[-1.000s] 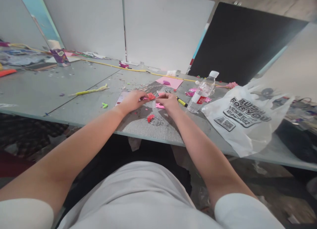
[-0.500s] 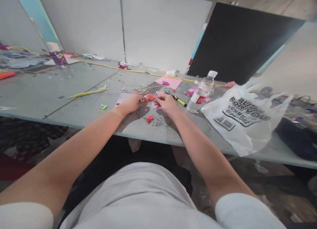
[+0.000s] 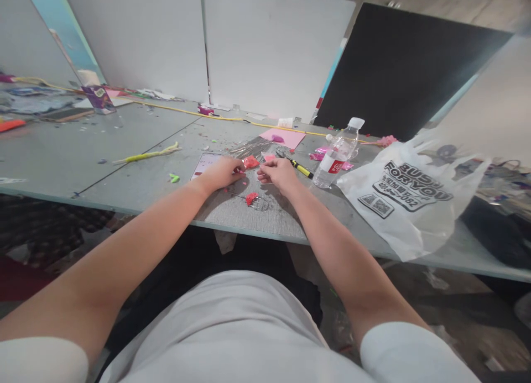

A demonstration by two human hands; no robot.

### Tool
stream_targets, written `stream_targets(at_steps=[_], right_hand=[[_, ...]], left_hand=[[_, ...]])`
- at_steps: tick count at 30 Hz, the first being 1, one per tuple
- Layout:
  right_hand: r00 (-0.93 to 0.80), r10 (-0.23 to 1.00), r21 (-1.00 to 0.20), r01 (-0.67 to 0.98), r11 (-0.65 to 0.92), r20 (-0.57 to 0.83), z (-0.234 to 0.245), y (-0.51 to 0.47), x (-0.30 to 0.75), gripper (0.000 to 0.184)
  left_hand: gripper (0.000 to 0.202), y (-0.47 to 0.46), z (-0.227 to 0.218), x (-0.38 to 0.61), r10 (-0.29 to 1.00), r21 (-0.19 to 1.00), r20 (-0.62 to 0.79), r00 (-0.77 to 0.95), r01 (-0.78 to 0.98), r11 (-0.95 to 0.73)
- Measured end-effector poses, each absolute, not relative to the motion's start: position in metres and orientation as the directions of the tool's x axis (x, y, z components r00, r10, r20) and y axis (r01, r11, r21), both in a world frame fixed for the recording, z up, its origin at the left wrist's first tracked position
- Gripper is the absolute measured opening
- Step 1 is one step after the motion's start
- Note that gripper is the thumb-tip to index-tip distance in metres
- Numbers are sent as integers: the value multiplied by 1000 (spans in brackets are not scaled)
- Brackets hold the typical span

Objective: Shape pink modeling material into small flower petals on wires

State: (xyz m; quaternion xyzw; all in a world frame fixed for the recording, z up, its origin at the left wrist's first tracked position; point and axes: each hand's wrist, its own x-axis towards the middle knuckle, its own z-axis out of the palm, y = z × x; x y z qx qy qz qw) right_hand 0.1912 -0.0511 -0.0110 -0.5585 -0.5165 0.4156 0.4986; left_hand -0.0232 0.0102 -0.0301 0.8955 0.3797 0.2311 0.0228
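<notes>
My left hand is closed in a pinch over the table; a tiny pink bit seems to show at its fingertips, too small to name. Across a small gap, my right hand also has thumb and fingers pressed together, and what they hold, if anything, is hidden. Just beyond the fingertips lies a packet of red, clay-like material. Nearer me, a crumbly red lump sits at the side of a thin wire loop. A phone-like flat item is partly covered by my left hand.
Thin wires and a pink sheet lie behind my hands. On the right are a yellow-black pen-like tool, a water bottle and a white plastic bag. Yellow-green twisted strips lie left; a yellow cable crosses the back.
My fingertips, which nearly met before, have moved slightly apart and a little toward me. The red packet beyond them shows more fully now.
</notes>
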Motion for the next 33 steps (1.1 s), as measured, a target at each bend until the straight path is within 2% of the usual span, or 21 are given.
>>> stream_targets(at_steps=[8, 14, 19, 23, 26, 29, 33], right_hand=[[120, 991, -977, 211, 31, 58, -11, -49, 190, 32], [111, 992, -987, 152, 47, 65, -9, -54, 190, 21], [94, 992, -993, 94, 77, 85, -4, -56, 193, 17], [94, 988, -991, 69, 115, 121, -2, -55, 195, 13], [77, 987, -989, 58, 136, 141, -1, -55, 195, 10], [53, 988, -989, 50, 140, 143, -1, -58, 195, 6], [30, 988, -987, 43, 152, 153, 0, -62, 195, 13]], left_hand=[[29, 5, -27, -23, 730, 264, 437, 526, 700, -663], [23, -3, -13, -20, 719, 347, 530, 449, 659, -667], [17, -10, 7, -3, 712, 465, 585, 388, 559, -686], [18, -17, 4, 13, 711, 527, 617, 339, 492, -693], [16, -22, -5, 17, 678, 514, 653, 336, 462, -723], [12, -25, -12, 15, 613, 449, 696, 374, 439, -778], [10, -23, -17, 15, 529, 363, 746, 405, 418, -833]])
